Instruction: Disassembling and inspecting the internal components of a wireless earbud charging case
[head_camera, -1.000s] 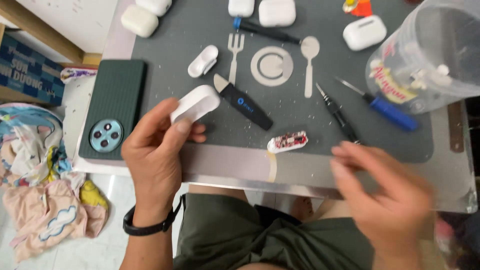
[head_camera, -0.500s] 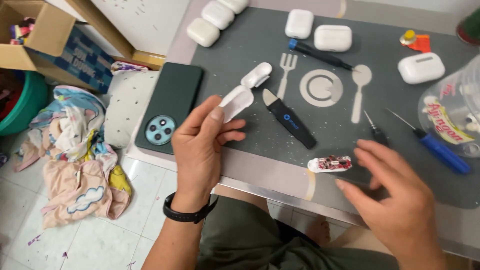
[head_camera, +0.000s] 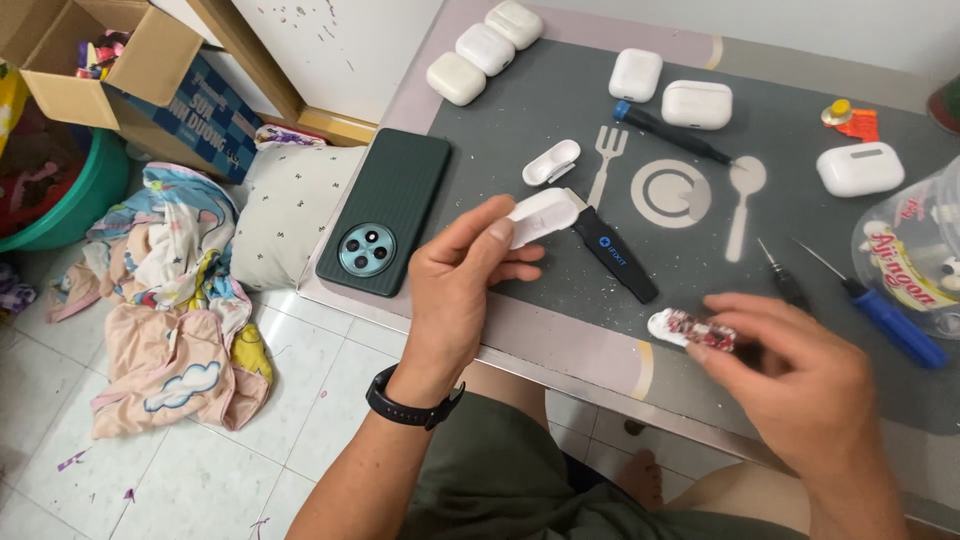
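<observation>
My left hand (head_camera: 455, 275) holds a white earbud-case shell (head_camera: 545, 214) pinched between thumb and fingers, just above the grey work mat (head_camera: 560, 110). The shell's far end meets the tip of a black pry tool (head_camera: 618, 256) lying on the mat. My right hand (head_camera: 795, 375) is blurred at the table's near edge. Its fingertips lie over the right end of a small white and red patterned piece (head_camera: 682, 328); whether they grip it is unclear. A black band sits on my left wrist.
A dark green phone (head_camera: 385, 212) lies left of the mat. Several white earbud cases (head_camera: 697, 104), a loose white lid (head_camera: 551, 162), screwdrivers (head_camera: 895, 325) and a clear plastic jar (head_camera: 915, 262) lie about. On the floor are a cardboard box (head_camera: 120, 60), a pillow (head_camera: 285, 215) and clothes (head_camera: 170, 330).
My right hand has moved up to the patterned piece and now covers its right end. My left hand keeps the white shell. The view has shifted left, showing more floor.
</observation>
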